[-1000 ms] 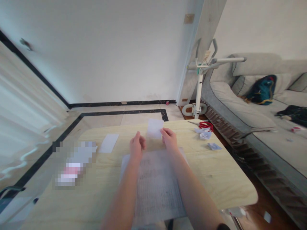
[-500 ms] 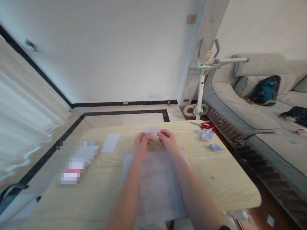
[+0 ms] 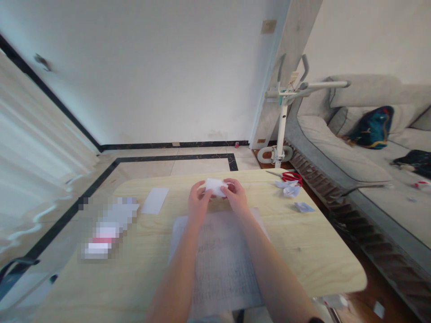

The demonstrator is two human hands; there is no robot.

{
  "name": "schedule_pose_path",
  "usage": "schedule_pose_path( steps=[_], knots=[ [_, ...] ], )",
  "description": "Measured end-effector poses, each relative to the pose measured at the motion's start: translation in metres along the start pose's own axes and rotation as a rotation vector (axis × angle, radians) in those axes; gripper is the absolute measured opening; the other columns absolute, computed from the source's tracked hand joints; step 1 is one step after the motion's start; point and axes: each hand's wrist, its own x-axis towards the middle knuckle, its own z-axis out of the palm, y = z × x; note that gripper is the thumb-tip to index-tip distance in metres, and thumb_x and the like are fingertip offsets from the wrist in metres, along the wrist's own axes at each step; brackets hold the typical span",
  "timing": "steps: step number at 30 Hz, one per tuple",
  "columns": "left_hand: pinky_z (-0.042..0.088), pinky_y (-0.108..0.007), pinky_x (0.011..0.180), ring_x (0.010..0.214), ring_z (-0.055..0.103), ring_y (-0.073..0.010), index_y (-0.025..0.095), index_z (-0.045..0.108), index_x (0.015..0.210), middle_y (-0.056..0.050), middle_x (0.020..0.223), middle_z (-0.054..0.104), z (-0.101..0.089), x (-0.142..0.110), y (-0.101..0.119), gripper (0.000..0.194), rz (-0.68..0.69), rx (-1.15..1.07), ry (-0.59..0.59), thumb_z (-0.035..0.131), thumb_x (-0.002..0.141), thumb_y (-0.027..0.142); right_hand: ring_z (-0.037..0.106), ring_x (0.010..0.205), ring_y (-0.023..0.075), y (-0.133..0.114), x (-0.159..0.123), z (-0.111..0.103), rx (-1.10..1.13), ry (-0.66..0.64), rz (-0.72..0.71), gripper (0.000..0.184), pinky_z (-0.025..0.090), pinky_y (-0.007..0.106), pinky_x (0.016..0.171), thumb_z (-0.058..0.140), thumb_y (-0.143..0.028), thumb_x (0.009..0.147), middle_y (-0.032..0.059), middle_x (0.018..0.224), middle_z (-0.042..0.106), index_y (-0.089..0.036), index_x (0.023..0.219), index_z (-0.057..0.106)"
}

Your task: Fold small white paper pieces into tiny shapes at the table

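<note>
Between my two hands is a small piece of white paper (image 3: 214, 185), held up over the far part of the table. My left hand (image 3: 198, 199) pinches its left edge, thumb on the near face. At the right edge, my right hand (image 3: 236, 194) grips the same paper with thumb and fingers. Below my wrists and forearms lies a large printed sheet (image 3: 224, 264), flat on the table. A blank white sheet (image 3: 155, 200) rests to the left of my left hand.
Red-handled scissors (image 3: 291, 177) lie at the table's far right, beside crumpled paper pieces (image 3: 290, 190) and a folded paper piece (image 3: 304, 207). A blurred-out item (image 3: 112, 226) is on the left of the wooden table (image 3: 303, 255). A grey sofa (image 3: 346, 157) stands to the right.
The paper in my hands has turned from a narrow strip to show a broader face. My fingers have closed further around its edges; the other things stay put.
</note>
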Motion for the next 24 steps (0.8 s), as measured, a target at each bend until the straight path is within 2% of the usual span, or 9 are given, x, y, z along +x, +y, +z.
schedule_pose_path(
  steps=[3,7,12,16,24],
  knots=[
    [0.051,-0.026,0.06,0.067,0.065,-0.0163,0.015,0.054,0.115,-0.007,0.085,0.069,0.0006,-0.0001,0.0006,0.052,-0.033,-0.006,0.004,0.066,0.069,0.037,0.051,0.057,0.012,0.0022,0.0004,-0.0015,-0.039,0.017,-0.032,0.044,0.042,0.023,0.052,0.065,-0.031,0.067,-0.0046,0.062,0.054,-0.022,0.108,0.054],
    [0.052,-0.026,0.058,0.072,0.063,-0.0176,0.012,0.066,0.091,-0.008,0.083,0.068,0.0014,-0.0001,0.0025,0.035,-0.029,0.039,0.018,0.064,0.07,0.04,0.046,0.053,0.0109,0.0045,0.0016,-0.0029,-0.077,0.002,-0.051,0.042,0.038,0.023,0.052,0.064,-0.03,0.068,-0.0055,0.058,0.051,-0.02,0.108,0.056],
    [0.051,-0.024,0.057,0.071,0.061,-0.0165,0.012,0.068,0.084,-0.007,0.078,0.067,0.0008,0.0007,0.0019,0.035,-0.027,0.05,0.014,0.065,0.069,0.043,0.053,0.063,0.0136,0.0041,0.0023,-0.0026,-0.078,-0.021,-0.003,0.028,0.041,0.025,0.059,0.066,-0.036,0.066,0.0001,0.07,0.061,-0.017,0.087,0.065],
    [0.05,-0.024,0.056,0.071,0.06,-0.0163,0.013,0.069,0.086,-0.006,0.08,0.067,-0.0001,0.0015,0.0001,0.037,-0.037,0.05,0.011,0.066,0.068,0.045,0.05,0.057,0.0129,0.0037,0.0008,-0.0028,-0.142,-0.032,0.025,0.024,0.037,0.024,0.054,0.065,-0.039,0.068,-0.0008,0.061,0.059,-0.016,0.071,0.065],
    [0.048,-0.024,0.056,0.069,0.057,-0.0161,0.013,0.07,0.081,-0.005,0.073,0.064,-0.0012,0.0018,0.0014,0.033,-0.036,0.11,0.025,0.062,0.071,0.043,0.047,0.056,0.0127,0.0015,-0.0024,-0.0024,-0.221,-0.102,0.007,0.024,0.034,0.024,0.053,0.063,-0.04,0.07,-0.0009,0.059,0.057,-0.015,0.069,0.066]
  ],
)
